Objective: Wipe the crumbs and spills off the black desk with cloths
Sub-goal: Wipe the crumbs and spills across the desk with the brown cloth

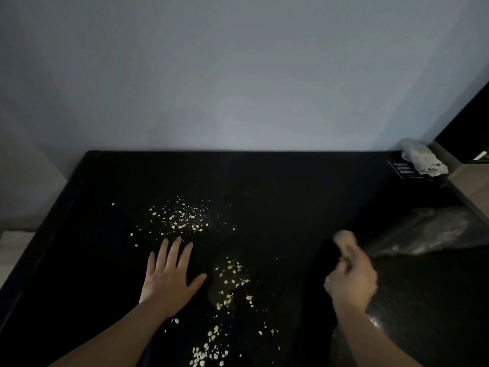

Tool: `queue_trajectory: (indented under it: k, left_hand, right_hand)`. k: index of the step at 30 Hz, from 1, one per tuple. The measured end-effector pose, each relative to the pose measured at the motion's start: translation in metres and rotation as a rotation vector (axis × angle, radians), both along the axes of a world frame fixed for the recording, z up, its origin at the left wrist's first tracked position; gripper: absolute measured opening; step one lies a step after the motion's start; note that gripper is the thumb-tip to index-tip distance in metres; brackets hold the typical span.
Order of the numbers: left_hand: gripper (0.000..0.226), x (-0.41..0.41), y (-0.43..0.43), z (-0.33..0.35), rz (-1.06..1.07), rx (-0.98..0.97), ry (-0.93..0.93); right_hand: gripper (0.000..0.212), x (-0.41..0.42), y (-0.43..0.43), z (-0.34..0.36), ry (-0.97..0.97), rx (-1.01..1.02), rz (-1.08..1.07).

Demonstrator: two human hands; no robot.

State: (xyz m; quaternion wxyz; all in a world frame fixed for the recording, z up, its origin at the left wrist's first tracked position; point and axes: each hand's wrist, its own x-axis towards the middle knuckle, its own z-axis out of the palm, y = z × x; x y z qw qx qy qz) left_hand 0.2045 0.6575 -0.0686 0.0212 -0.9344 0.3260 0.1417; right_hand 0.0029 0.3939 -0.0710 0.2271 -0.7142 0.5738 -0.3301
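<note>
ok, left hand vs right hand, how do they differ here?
Left hand lies flat on the black desk, fingers spread; right hand is curled round a pale lump. Left hand is sharp, right hand blurred. Left hand sits among the crumbs; right hand is off to their side. Both bare.

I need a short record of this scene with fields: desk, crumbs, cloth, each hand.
desk: black desk, against a pale wall
crumbs: pale crumbs in patches, middle and near edge
cloth: rolled pale cloth at far right corner, no hand on it
left hand: left hand flat on desk, fingers spread
right hand: right hand blurred; grip unclear
</note>
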Motion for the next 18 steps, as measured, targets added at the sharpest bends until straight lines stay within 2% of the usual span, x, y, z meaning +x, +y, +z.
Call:
queue_trajectory:
  k: [3,6,9,13,14,15,16,18]
  left_hand:
    - [0.118,0.004,-0.004,-0.002,-0.005,0.046,0.087]
    - [0.119,0.005,-0.004,-0.001,-0.021,0.087,0.122]
    - [0.118,0.006,-0.004,-0.001,-0.024,0.086,0.128]
    - [0.117,0.005,-0.003,0.000,-0.008,0.060,0.136]
    - [0.116,0.005,-0.003,0.001,-0.001,0.049,0.134]
    - [0.115,0.005,-0.002,0.001,0.004,0.037,0.125]
    - [0.114,0.005,-0.002,0.002,0.006,0.028,0.118]
    - [0.114,0.005,0.000,0.003,0.009,0.004,0.108]
  right_hand:
    - [0.034,-0.013,-0.046,0.001,0.102,0.195,-0.234]
    - [0.038,0.003,-0.066,-0.004,0.276,0.252,-0.138]
    - [0.046,0.043,-0.040,-0.003,0.249,0.182,0.170]
    - [0.048,0.082,0.048,0.006,0.245,0.104,0.895]
    - [0.045,0.084,0.061,0.009,0.276,0.077,1.006]
    - [0.043,0.084,0.063,0.007,0.273,0.007,1.026]
    - [0.043,0.082,0.057,0.003,0.228,-0.052,0.952]
    - [0.044,0.076,0.028,-0.002,0.201,-0.078,0.630]
